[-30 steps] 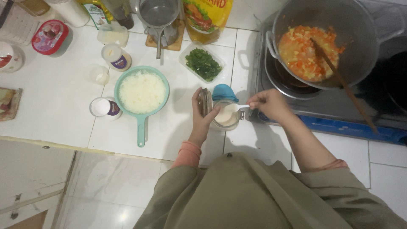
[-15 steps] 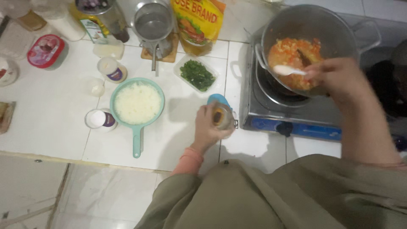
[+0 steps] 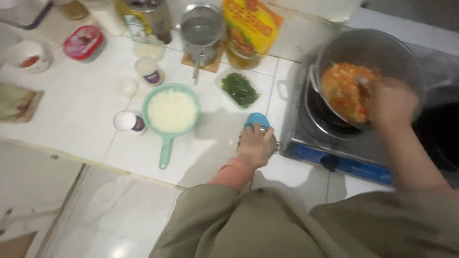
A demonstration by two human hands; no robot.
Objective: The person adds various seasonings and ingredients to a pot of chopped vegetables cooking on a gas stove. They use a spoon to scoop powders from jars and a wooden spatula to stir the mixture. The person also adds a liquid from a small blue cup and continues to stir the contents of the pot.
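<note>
Fingers (image 3: 258, 136) of the left hand (image 3: 255, 148) clasp a small blue-lidded jar (image 3: 257, 120) on the white tiled counter (image 3: 86, 119);
right hand (image 3: 389, 102), clenched, works inside the grey metal pot (image 3: 368, 48); best keep the jar steady, stirring gently.

My feed is soft with motion blur all over; my right hand (image 3: 389, 102) over the pan (image 3: 368, 52) smears most. Light is even and moderate, the white surface (image 3: 81, 119) bright, the right edge dim. A soft shadow falls beside my left hand (image 3: 255, 145)
</note>
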